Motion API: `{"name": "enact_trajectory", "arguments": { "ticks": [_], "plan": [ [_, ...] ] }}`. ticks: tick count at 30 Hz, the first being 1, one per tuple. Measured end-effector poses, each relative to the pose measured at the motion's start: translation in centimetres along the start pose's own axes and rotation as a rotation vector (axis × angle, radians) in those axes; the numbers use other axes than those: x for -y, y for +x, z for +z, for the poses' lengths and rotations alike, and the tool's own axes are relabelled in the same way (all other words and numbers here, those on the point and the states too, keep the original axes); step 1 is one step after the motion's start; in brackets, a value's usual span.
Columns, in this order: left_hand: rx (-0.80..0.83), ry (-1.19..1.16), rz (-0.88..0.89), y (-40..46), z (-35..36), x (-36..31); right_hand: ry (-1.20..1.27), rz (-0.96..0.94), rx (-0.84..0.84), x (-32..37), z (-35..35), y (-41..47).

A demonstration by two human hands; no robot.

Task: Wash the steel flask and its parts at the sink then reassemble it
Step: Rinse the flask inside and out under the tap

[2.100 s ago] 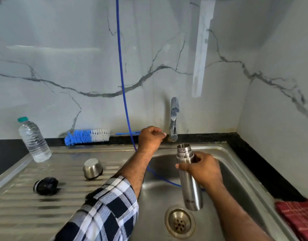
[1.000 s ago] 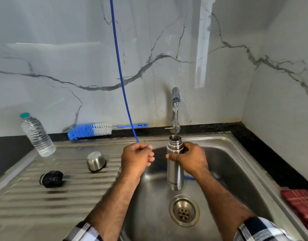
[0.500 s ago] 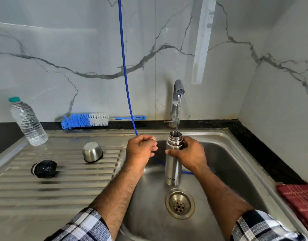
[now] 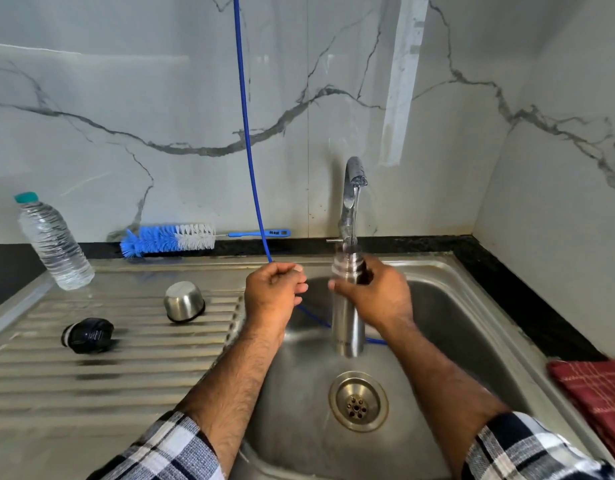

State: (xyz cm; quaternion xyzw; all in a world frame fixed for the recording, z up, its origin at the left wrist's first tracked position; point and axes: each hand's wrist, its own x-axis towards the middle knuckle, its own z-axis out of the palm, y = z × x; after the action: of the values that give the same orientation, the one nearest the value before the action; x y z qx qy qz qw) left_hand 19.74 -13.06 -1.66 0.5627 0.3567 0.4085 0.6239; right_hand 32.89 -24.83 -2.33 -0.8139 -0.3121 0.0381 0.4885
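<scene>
My right hand (image 4: 375,296) grips the open steel flask (image 4: 347,327) round its neck and holds it upright over the sink basin (image 4: 444,306). A thin stream of water runs from the tap (image 4: 351,195) into the flask's mouth. My left hand (image 4: 273,292) hovers just left of the flask with its fingers curled and nothing seen in them. The flask's steel cup lid (image 4: 183,302) lies upside down on the drainboard (image 4: 126,375). The black stopper (image 4: 87,336) lies on its side further left.
A blue hose (image 4: 245,133) hangs down the wall, passes behind my left hand and runs into the basin. A blue-and-white bottle brush (image 4: 167,237) lies along the back ledge, a plastic water bottle (image 4: 53,242) at far left, a red cloth (image 4: 597,393) at right. The drain (image 4: 358,400) sits below the flask.
My left hand left the tap handle and drew back beside the flask. My right hand brought the flask under the spout, and water now runs into it.
</scene>
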Motion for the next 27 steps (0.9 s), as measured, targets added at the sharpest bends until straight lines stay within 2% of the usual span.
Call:
{"name": "enact_trajectory", "arguments": {
  "ticks": [2, 6, 10, 14, 18, 22, 25, 27],
  "plan": [
    [-0.012, -0.012, 0.005, 0.3, -0.1, -0.1, 0.054, -0.083, -0.095, 1.0, -0.6, 0.5],
    [-0.012, -0.026, -0.01, 0.1, -0.1, 0.1, -0.021, -0.008, 0.031, 0.3, 0.2, -0.7],
    [-0.013, -0.033, -0.007, 0.4, -0.3, 0.1, 0.044, -0.093, -0.103, 1.5, -0.8, 0.4],
    [-0.008, -0.028, -0.006, 0.0, -0.1, 0.2, -0.07, 0.018, 0.067, -0.1, 0.4, -0.6],
    [-0.014, -0.019, 0.011, 0.2, -0.3, 0.1, 0.04, -0.078, -0.08, 1.0, -0.5, 0.4],
    [-0.009, -0.032, 0.0, -0.1, -0.1, 0.0, -0.052, 0.026, 0.063, 0.0, 0.2, -0.8],
    [-0.02, -0.037, 0.008, 0.2, -0.3, 0.0, 0.039, -0.049, -0.06, 1.2, -0.8, 0.3],
    [-0.024, -0.027, 0.004, 0.2, -0.3, 0.1, 0.073, -0.02, -0.033, 1.1, -0.8, 0.0]
  ]
}}
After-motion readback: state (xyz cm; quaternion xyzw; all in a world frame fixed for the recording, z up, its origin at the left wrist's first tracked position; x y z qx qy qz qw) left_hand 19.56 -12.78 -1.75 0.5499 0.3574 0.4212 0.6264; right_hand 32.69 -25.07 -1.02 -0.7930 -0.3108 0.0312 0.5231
